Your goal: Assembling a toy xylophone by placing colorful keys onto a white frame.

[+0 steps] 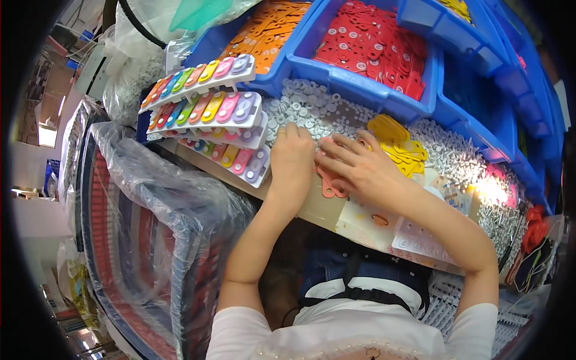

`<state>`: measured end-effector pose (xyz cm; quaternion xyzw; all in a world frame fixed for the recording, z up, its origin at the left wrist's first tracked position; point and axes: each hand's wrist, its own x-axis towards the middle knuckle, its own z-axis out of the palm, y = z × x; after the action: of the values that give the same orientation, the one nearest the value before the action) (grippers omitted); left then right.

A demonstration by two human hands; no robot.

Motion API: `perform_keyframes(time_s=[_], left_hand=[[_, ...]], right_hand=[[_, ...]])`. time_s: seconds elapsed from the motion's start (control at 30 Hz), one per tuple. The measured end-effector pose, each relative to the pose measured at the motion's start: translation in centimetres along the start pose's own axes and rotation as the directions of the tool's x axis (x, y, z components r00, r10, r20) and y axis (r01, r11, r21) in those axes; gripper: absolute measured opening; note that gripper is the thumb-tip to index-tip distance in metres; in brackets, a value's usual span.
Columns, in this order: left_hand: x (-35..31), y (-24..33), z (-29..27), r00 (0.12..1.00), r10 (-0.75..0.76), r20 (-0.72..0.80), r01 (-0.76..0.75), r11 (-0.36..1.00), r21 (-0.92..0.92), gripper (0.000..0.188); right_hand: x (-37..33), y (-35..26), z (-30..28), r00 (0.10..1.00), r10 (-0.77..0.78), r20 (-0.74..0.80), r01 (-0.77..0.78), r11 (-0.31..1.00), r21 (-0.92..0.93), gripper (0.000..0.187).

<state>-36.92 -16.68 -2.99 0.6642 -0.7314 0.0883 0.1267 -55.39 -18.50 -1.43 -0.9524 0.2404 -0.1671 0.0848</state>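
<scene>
My left hand (293,159) is at the middle of the bench, beside a pile of small white plastic caps (306,102). Its fingers are curled down and closed, and whatever they hold is hidden under them. My right hand (366,165) lies over several flat coral-pink plastic key bars (331,185) with holes in their ends. Its fingers are stretched and apart on top of them. Just beyond that hand is a stack of yellow key bars (399,144). To the left stand stacked toy xylophones (210,108), white frames with rows of coloured bars.
Blue bins hold orange bars (264,30) and red bars (372,48) along the back. Heaps of small white pegs (444,141) and metal screws (501,225) lie at the right. A plastic-wrapped striped bundle (162,240) stands left of the bench. A white moulded tray (417,240) lies at the front edge.
</scene>
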Motion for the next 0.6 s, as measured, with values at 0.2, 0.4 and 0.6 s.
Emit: perform_keyframes(time_s=[0.2,0.4,0.6], left_hand=[[-1.8,0.7,-1.9,0.993,-0.082,-0.087,0.044,0.93,-0.365,0.012],[-0.8,1.4,0.2,0.973,-0.082,-0.214,-0.01,0.918,-0.397,0.014],[-1.7,1.7,-0.5,0.993,-0.065,-0.098,-0.003,0.82,-0.572,0.014]], right_hand=[[-0.4,3.4,-1.5,0.997,0.048,0.059,-0.044,0.996,-0.073,0.037],[5.3,5.0,1.0,0.991,0.097,-0.093,-0.104,0.992,-0.077,0.031],[3.4,5.0,0.9,0.992,0.113,-0.064,-0.116,0.992,-0.051,0.029]])
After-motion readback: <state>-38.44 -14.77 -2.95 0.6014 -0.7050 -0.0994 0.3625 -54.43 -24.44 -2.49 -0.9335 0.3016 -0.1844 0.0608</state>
